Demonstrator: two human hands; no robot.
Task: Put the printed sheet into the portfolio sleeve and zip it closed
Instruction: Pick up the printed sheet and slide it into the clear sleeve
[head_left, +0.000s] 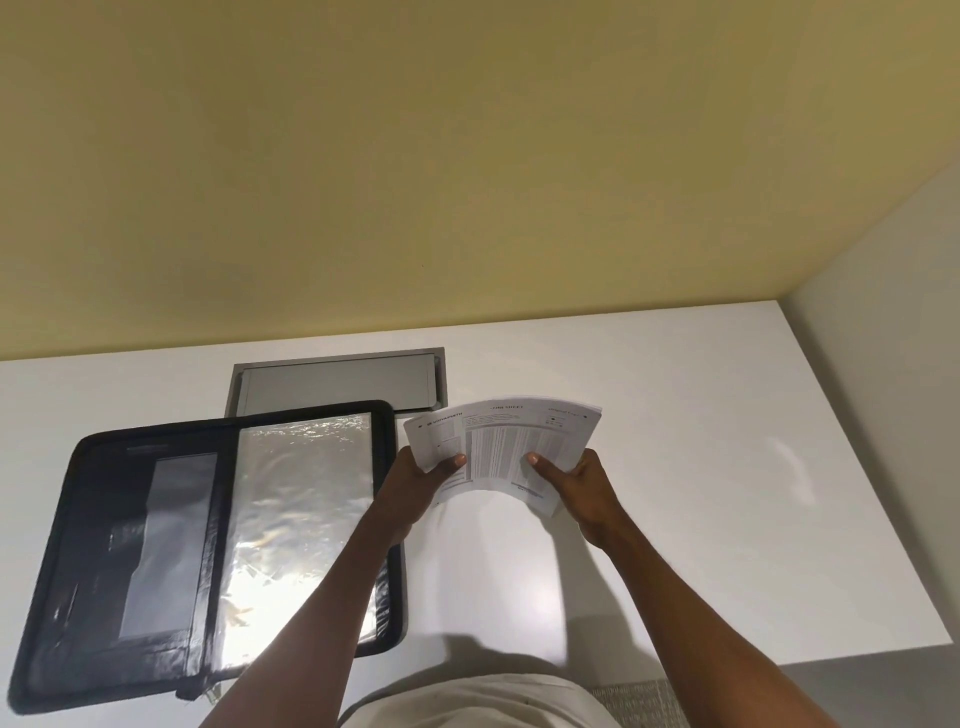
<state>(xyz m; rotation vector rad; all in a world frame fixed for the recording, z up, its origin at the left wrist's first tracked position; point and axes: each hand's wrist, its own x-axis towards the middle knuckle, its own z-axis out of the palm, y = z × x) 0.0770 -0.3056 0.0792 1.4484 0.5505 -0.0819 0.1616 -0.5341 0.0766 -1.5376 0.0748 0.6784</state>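
Note:
The printed sheet (506, 441), white with dense text, is held up above the white table, bowed into an arch. My left hand (423, 486) grips its left edge and my right hand (574, 486) grips its right edge, thumbs on the printed face. To the left the black zip portfolio (88, 545) lies open flat on the table. Its right half shows a shiny clear plastic sleeve (296, 519); its left half has dark pockets. My left forearm crosses over the portfolio's lower right corner. The zipper runs round the rim, undone.
A grey cable hatch (337, 387) is set into the white table (701, 467) just behind the portfolio. A yellow wall stands behind the table and a pale wall on the right. The table's front edge lies near my body.

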